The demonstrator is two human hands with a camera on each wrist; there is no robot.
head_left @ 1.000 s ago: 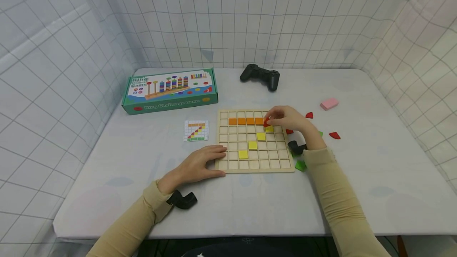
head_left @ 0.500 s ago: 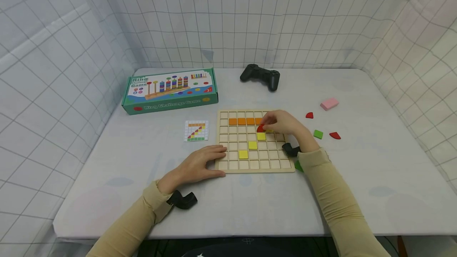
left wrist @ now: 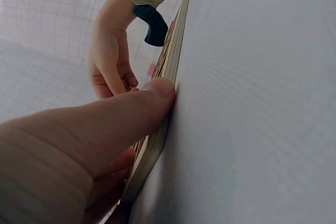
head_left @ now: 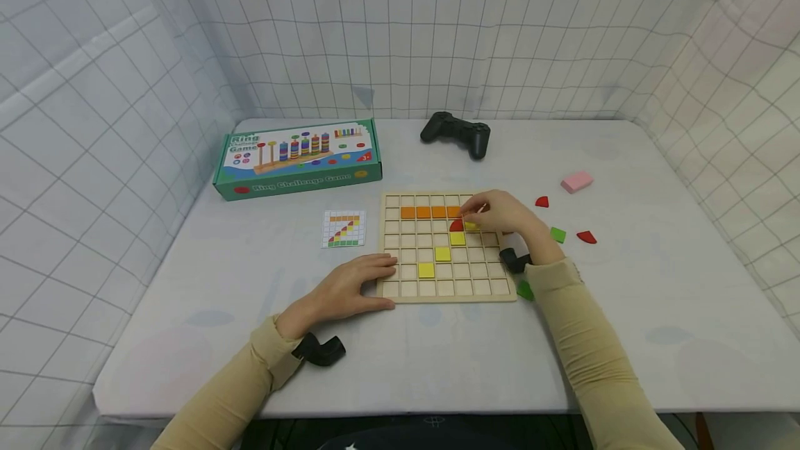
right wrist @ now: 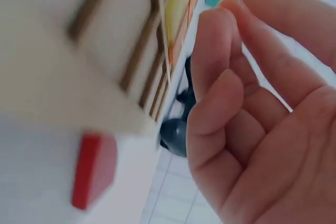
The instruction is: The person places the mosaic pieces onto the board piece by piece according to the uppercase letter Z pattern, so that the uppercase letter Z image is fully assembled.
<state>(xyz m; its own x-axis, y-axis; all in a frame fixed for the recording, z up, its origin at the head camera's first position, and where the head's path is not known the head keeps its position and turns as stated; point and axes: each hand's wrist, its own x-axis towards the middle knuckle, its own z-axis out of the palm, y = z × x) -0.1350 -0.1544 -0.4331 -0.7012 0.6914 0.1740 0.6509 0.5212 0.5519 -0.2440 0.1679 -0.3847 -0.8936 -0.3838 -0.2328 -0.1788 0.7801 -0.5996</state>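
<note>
White table, grid-lined walls on three sides, wooden board

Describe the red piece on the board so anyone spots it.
In the head view, find the wooden grid board. Below its orange tiles, beside the right hand, the red piece sits directly above a yellow tile. Its curved edge and colour set it apart from the square tiles.

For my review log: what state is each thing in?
Board, flat, partly filled
Left hand, touching board edge
Right hand, curled, no piece visible
Red piece beside it, on one cell
Yellow tiles, in cells, diagonal
Orange tiles, in cells, one row
Green tiles, loose, off board
Other red pieces, loose
Card, face up
Green box, closed
Controller, on or off unclear
Pink block, loose
</note>
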